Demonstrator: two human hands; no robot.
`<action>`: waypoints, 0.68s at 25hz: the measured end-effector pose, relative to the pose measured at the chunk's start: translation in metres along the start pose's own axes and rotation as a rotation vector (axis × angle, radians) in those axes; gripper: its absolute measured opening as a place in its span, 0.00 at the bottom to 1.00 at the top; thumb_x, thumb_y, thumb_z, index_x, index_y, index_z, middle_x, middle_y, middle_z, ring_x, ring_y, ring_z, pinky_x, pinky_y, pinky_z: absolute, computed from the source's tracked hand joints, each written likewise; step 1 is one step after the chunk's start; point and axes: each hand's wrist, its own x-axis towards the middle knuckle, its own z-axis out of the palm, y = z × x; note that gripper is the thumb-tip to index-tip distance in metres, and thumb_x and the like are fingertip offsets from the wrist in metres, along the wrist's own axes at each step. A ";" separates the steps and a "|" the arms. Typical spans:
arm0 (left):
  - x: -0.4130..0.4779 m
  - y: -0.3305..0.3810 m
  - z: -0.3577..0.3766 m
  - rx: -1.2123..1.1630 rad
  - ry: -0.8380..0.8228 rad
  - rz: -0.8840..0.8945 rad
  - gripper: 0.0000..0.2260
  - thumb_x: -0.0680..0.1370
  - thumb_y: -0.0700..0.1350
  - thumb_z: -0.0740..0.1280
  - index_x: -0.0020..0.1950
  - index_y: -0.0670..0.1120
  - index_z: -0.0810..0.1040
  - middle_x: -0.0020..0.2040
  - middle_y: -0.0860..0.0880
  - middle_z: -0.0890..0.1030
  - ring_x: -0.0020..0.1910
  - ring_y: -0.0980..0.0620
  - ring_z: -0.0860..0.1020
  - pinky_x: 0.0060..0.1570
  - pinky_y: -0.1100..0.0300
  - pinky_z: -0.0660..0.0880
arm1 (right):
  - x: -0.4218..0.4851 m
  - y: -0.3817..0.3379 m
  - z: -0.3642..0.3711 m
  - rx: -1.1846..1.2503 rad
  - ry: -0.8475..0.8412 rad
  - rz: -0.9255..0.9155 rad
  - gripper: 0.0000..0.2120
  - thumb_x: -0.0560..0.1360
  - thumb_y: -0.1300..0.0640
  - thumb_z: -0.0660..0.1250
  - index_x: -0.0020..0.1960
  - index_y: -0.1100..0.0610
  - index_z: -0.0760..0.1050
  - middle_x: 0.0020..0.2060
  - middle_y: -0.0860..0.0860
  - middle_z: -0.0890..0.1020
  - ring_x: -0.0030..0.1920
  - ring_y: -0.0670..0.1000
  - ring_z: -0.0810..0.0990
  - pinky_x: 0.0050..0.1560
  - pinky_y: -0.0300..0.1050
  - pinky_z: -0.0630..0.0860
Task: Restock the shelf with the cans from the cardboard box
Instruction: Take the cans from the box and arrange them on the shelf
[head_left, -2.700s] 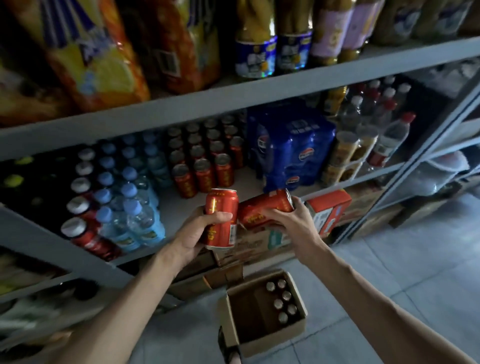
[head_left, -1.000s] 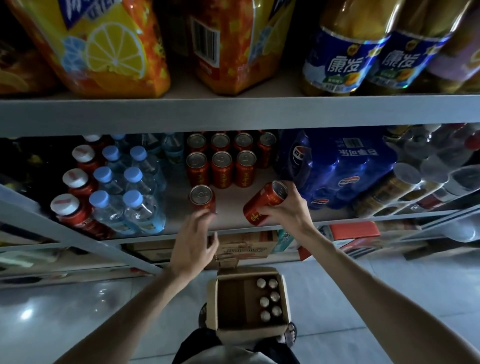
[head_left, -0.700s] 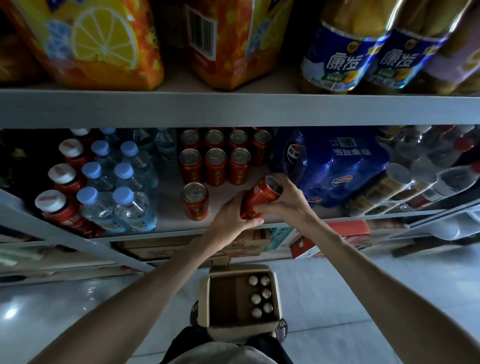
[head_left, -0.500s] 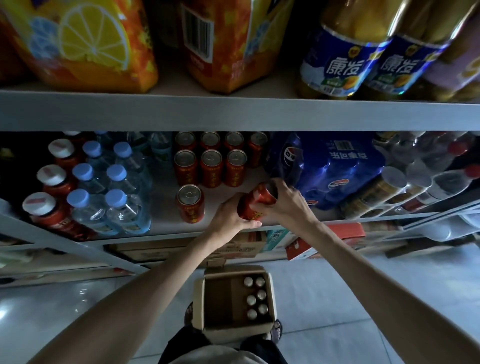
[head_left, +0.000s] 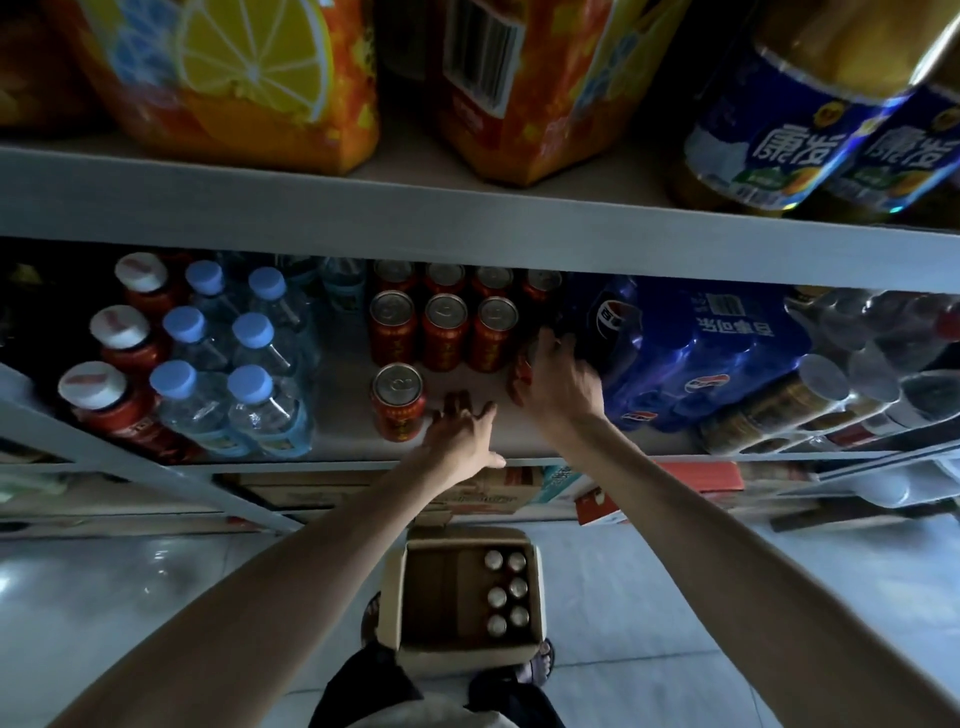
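Observation:
The cardboard box (head_left: 415, 587) stands on the floor between my feet, with several silver-topped cans (head_left: 506, 592) along its right side. On the middle shelf (head_left: 343, 410) red cans (head_left: 445, 332) stand in rows, and a single red can (head_left: 397, 402) stands in front of them. My right hand (head_left: 558, 382) is shut on another red can (head_left: 519, 374), low over the shelf beside the blue pack; the hand hides most of it. My left hand (head_left: 462, 434) hovers over the shelf's front edge, right of the single can, with fingers spread and nothing in it.
A blue shrink-wrapped pack (head_left: 691, 358) lies just right of my right hand. Water bottles (head_left: 254, 395) and red-capped bottles (head_left: 114, 405) fill the shelf's left. Orange packs (head_left: 249, 83) and large bottles (head_left: 779, 140) sit on the shelf above. More boxes (head_left: 493, 488) lie below.
My left hand has let go of the can that both hands held and moved down-left. My right hand has carried that can further back, toward the blue pack.

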 end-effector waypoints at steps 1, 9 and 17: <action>0.000 0.000 -0.002 0.062 -0.014 0.004 0.41 0.74 0.57 0.71 0.79 0.48 0.53 0.77 0.33 0.52 0.76 0.34 0.52 0.71 0.39 0.59 | 0.005 0.000 0.003 -0.021 0.000 0.020 0.21 0.79 0.56 0.66 0.69 0.59 0.63 0.63 0.60 0.72 0.52 0.61 0.82 0.46 0.52 0.79; 0.000 -0.010 -0.006 0.147 0.085 0.081 0.33 0.73 0.58 0.71 0.73 0.47 0.66 0.68 0.39 0.69 0.67 0.41 0.67 0.65 0.48 0.70 | 0.033 0.003 0.020 -0.035 -0.017 0.075 0.24 0.80 0.55 0.63 0.73 0.61 0.61 0.68 0.63 0.70 0.55 0.61 0.82 0.50 0.52 0.80; 0.006 -0.008 -0.007 0.055 -0.066 0.025 0.36 0.76 0.55 0.69 0.78 0.48 0.56 0.80 0.39 0.50 0.78 0.38 0.49 0.74 0.40 0.51 | -0.038 0.009 0.035 0.174 0.197 -0.038 0.32 0.74 0.65 0.67 0.75 0.58 0.59 0.64 0.58 0.70 0.42 0.60 0.83 0.35 0.52 0.80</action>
